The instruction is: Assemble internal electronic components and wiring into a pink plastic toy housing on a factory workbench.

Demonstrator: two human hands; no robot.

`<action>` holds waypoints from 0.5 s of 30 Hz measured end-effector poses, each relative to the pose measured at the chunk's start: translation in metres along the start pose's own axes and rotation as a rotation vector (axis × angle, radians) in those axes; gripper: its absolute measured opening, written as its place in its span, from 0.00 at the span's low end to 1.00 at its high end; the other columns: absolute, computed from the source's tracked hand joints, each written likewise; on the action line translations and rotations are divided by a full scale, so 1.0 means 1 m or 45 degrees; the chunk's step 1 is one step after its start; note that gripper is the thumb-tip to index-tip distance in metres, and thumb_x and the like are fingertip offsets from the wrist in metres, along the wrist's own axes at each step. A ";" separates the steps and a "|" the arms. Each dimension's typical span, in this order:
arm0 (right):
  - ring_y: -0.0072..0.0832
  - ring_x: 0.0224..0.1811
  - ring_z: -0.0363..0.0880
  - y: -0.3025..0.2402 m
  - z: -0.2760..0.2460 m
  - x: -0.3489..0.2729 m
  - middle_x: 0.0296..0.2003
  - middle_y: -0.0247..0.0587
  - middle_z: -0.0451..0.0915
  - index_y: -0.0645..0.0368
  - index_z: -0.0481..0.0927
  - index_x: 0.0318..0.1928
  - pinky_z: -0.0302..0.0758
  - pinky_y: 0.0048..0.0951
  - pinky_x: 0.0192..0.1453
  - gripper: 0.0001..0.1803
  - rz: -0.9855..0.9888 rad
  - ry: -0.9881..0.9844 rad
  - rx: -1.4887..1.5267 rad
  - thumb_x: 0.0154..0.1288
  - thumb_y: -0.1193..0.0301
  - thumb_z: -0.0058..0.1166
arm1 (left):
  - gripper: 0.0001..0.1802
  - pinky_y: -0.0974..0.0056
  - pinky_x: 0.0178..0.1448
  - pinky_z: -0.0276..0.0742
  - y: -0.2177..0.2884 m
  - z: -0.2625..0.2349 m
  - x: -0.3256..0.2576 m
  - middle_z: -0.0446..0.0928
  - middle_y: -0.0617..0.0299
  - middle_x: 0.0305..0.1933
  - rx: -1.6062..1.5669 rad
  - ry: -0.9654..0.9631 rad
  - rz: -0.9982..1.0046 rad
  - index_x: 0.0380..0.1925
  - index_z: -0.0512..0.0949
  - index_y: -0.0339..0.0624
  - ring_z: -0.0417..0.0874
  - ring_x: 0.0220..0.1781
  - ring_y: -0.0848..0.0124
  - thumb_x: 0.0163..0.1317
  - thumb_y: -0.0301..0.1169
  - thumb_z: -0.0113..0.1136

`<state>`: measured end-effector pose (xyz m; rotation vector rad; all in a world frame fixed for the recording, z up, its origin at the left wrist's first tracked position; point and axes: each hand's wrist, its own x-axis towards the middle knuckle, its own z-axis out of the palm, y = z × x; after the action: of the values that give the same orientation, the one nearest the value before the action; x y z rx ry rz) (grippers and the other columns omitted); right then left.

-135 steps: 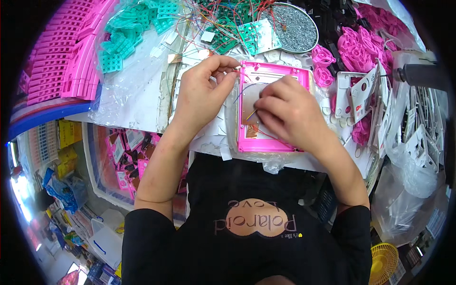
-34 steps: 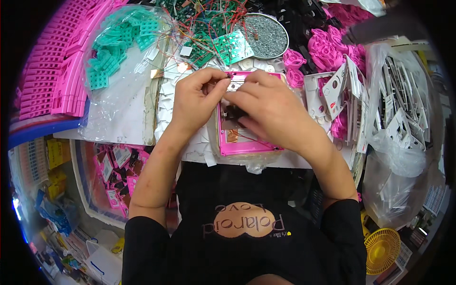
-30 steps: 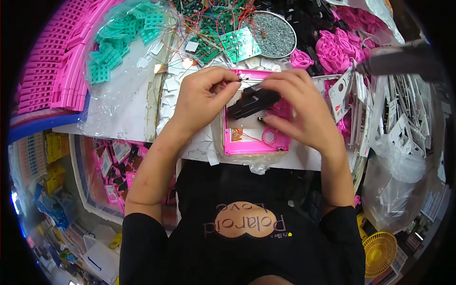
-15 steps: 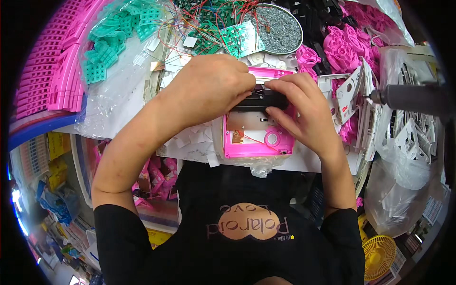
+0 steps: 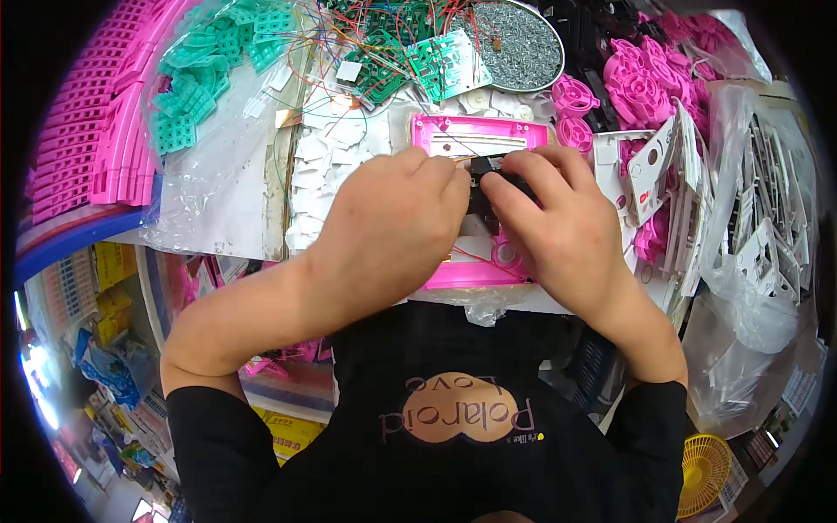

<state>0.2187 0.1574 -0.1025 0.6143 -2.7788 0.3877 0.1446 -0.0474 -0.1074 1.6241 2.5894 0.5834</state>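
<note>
A pink plastic casing [image 5: 476, 277] lies on the worktable in front of me, with a red wire and a pink ring inside it. Over its middle is a black plastic part [image 5: 481, 202], largely covered by my fingers. My right hand [image 5: 562, 227] grips this part from the right, thumb and fingers closed on it. From the left, my left hand [image 5: 392, 218] comes up against the part with its fingers curled in a pinch. The left fingertips are hidden, so what they hold cannot be made out. A thin yellowish wire shows beside them.
Behind the casing lie green circuit boards [image 5: 436, 65] with tangled wires and a round tray [image 5: 561, 57] of small metal screws. Teal pads [image 5: 187, 96] and pink grilles [image 5: 96, 96] fill the left. Pink rings [image 5: 645, 83], white panels [image 5: 654, 174] and a plastic bag [image 5: 750, 296] crowd the right.
Both hands have come nearer to me, and the black part has turned from lying crosswise to a more lengthwise tilt. The far end of the pink casing is now uncovered.
</note>
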 end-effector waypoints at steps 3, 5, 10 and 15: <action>0.41 0.47 0.79 -0.003 -0.001 0.001 0.42 0.40 0.79 0.57 0.83 0.45 0.81 0.35 0.43 0.16 0.005 -0.011 -0.032 0.54 0.73 0.58 | 0.17 0.56 0.46 0.81 0.010 0.006 -0.005 0.83 0.52 0.44 -0.061 0.124 -0.076 0.48 0.81 0.33 0.83 0.40 0.57 0.58 0.23 0.65; 0.41 0.48 0.79 -0.001 -0.002 0.002 0.42 0.40 0.79 0.58 0.83 0.46 0.82 0.35 0.43 0.16 0.000 -0.026 -0.016 0.54 0.73 0.58 | 0.14 0.57 0.44 0.81 0.001 0.016 -0.007 0.83 0.53 0.41 -0.244 0.251 -0.099 0.46 0.82 0.35 0.84 0.38 0.57 0.60 0.25 0.66; 0.41 0.48 0.78 0.008 -0.002 0.002 0.42 0.40 0.79 0.58 0.82 0.47 0.81 0.36 0.46 0.17 -0.013 -0.033 0.117 0.54 0.74 0.62 | 0.08 0.59 0.38 0.80 -0.021 0.012 0.006 0.82 0.54 0.34 -0.583 0.111 -0.238 0.39 0.83 0.38 0.84 0.33 0.59 0.62 0.28 0.68; 0.44 0.45 0.77 0.023 -0.002 0.009 0.39 0.42 0.80 0.58 0.81 0.47 0.77 0.41 0.49 0.21 0.036 -0.019 0.325 0.50 0.76 0.69 | 0.06 0.58 0.36 0.79 -0.036 0.007 0.018 0.81 0.56 0.33 -0.546 0.057 -0.029 0.36 0.83 0.38 0.84 0.32 0.59 0.61 0.27 0.67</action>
<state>0.2008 0.1747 -0.1024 0.6365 -2.7766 0.7554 0.1069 -0.0434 -0.1221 1.4495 2.2911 1.0926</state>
